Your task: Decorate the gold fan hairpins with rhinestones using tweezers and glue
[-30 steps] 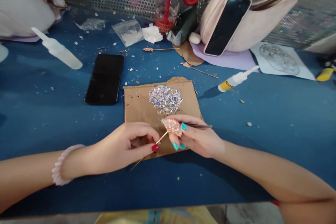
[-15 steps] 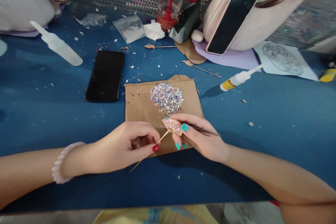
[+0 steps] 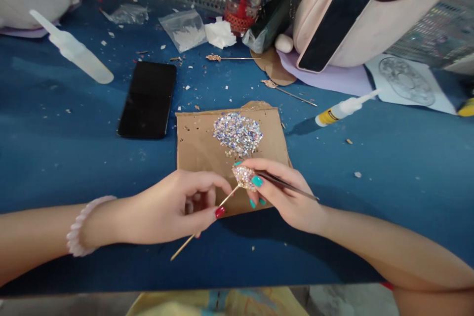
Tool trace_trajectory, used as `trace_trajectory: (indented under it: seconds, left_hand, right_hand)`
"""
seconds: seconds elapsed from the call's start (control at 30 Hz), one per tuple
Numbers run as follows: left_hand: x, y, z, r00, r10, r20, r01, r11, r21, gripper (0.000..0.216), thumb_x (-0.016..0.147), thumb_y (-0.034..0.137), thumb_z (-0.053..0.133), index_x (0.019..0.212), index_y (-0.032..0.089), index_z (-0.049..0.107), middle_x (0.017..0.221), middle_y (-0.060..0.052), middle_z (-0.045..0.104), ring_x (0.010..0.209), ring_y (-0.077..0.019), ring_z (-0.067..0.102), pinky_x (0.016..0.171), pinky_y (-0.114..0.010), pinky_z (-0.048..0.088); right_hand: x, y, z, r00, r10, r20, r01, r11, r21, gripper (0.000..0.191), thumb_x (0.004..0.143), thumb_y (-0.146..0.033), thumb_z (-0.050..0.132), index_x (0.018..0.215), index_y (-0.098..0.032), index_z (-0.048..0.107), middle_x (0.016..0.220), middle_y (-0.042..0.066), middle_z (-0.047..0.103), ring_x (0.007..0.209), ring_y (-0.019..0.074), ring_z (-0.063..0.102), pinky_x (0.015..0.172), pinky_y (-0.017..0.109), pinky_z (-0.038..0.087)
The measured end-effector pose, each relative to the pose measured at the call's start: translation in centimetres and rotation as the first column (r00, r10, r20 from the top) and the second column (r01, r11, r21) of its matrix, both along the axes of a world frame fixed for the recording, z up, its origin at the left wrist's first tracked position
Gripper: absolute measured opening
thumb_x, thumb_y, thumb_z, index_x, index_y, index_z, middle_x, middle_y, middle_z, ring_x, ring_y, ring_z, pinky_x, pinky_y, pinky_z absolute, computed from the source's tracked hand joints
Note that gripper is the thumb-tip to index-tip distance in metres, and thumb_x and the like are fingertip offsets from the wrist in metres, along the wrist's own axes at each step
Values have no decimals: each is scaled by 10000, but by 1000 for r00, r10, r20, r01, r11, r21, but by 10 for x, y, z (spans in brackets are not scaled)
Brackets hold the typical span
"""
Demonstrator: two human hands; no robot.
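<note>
Blue table, partly covered.
On it are laid a cardboard piece, a black phone and a clear plastic bag.

- Chips are heaped on the cardboard.
- A phone is placed left of it, a bottle right.
- Two sticks are laid behind it.
- Another phone is propped against a bag.

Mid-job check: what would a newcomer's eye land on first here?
Probably the heap of glittering chips on the cardboard, near the middle of the view. Just below it, the glitter-topped stick sits between the left hand, on its stem, and the right hand, which holds a thin dark tool. At upper right, a phone leans against a pale bag.
</note>
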State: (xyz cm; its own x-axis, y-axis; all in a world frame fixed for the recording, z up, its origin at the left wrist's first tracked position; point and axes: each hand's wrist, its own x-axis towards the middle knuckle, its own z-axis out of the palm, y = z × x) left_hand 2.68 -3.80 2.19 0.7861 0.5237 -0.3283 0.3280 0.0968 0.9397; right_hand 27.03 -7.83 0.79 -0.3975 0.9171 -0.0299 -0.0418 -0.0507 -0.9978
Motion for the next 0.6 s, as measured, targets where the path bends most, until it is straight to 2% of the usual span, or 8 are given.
trace_trajectory:
  seconds: [0.1, 0.23, 0.37, 0.5, 0.6]
  left_hand:
    - [0, 0, -1, 999, -32, -12, 31, 998, -54, 239, 960, 315, 575, 1162, 210, 650, 644, 50, 669, 441, -79, 618, 444, -128, 464]
    - [-1, 1, 1, 994, -105, -30, 102, 991, -91, 186, 953, 302, 599, 1072, 200, 700, 653, 32, 697, 454, -78, 616, 445, -126, 460]
    - [-1, 1, 3, 991, -126, -36, 125, 992, -32, 184, 968, 284, 567, 867, 178, 678, 634, 26, 666, 470, -70, 594, 440, -128, 425]
    - [-1, 3, 4, 988, -149, -48, 151, 987, 50, 188, 961, 247, 518, 829, 169, 626, 626, 35, 607, 486, -60, 493, 447, -145, 357]
    - [-1, 5, 6, 985, -162, -54, 166, 983, 74, 193, 958, 249, 483, 799, 177, 565, 612, 52, 507, 514, -68, 393, 470, -171, 317]
  right_hand:
    - [0, -2, 0, 997, 33, 65, -34, 999, 22, 263, 1039, -273, 524, 1258, -198, 649, 743, -8, 636, 642, 92, 590, 601, 227, 504]
    - [0, -6, -2, 986, 83, 146, -101, 988, 117, 297, 1046, -279, 503, 1302, -199, 632, 831, 30, 693, 663, 106, 625, 620, 246, 545]
    - [-1, -8, -2, 967, 101, 232, -151, 966, 210, 310, 1055, -265, 478, 1322, -193, 619, 889, 50, 736, 683, 110, 659, 628, 246, 558]
    - [0, -5, 2, 958, 116, 261, -200, 927, 319, 325, 1058, -265, 475, 1357, -206, 588, 1059, 83, 750, 776, 116, 691, 699, 249, 570]
    - [4, 1, 7, 947, 100, 307, -218, 899, 381, 366, 1081, -344, 419, 1387, -211, 571, 897, 57, 710, 778, 145, 665, 713, 279, 552]
